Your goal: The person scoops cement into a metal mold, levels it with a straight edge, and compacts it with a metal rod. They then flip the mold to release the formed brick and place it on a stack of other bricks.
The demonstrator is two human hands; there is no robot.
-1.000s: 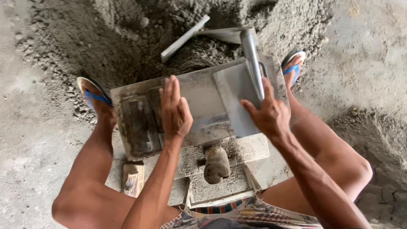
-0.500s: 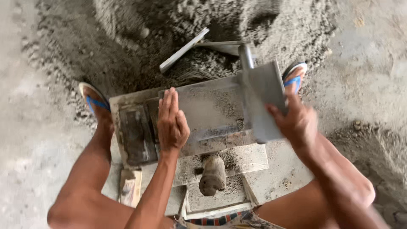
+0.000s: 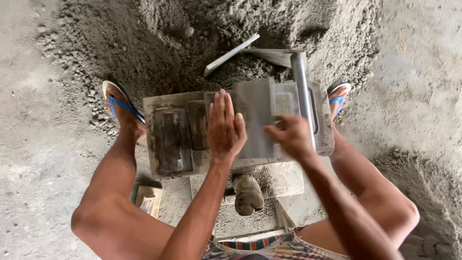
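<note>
A grey metal mould box (image 3: pixel 168 139) caked with cement sits between my feet. My left hand (image 3: pixel 224 127) lies flat, fingers together, on the mould's middle. My right hand (image 3: pixel 292 136) grips the edge of a flat grey metal plate (image 3: pixel 257 115) lying over the mould's right half; the plate is blurred by motion. A long metal lever handle (image 3: pixel 302 91) runs along the mould's right side. A cement-coated knob-like handle (image 3: pixel 248 194) sticks out below the mould.
A big heap of damp grey sand-cement mix (image 3: pixel 202 33) lies beyond the mould, with a flat metal strip (image 3: pixel 231 54) resting in it. My feet wear blue-strapped sandals, left (image 3: pixel 122 106) and right (image 3: pixel 338 96). A concrete slab (image 3: pixel 281 180) supports the mould; bare concrete floor lies around.
My right hand swung the metal plate from upright at the mould's right side back down and left over the mould. My left hand stayed flat on the mould.
</note>
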